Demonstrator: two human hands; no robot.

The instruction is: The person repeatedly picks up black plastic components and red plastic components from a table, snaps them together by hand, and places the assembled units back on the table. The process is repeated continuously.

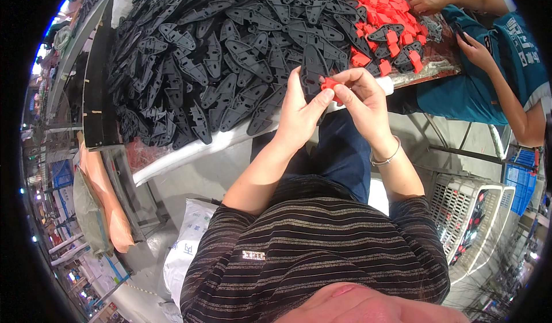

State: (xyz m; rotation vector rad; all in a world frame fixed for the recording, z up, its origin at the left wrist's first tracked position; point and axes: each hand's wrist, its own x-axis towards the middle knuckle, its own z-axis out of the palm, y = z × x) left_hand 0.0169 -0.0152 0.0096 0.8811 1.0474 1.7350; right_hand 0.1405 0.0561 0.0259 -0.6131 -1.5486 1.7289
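At the table's near edge, a dark pointed plastic part (314, 63) stands out between my two hands. A small red plastic piece (329, 84) sits at its near end, under both thumb tips. My left hand (302, 113) is closed round the left side of the dark part, thumb against the red piece. From the other side my right hand (368, 104) pinches the red piece with thumb and curled fingers. How far the two parts are joined is hidden by the fingers.
A large heap of dark plastic parts (230, 52) covers the table. Red pieces (382, 4) are piled at the far right. A co-worker's hand (426, 2) reaches into them. A white plastic crate (454, 208) stands lower right, a white sack (187, 242) lower left.
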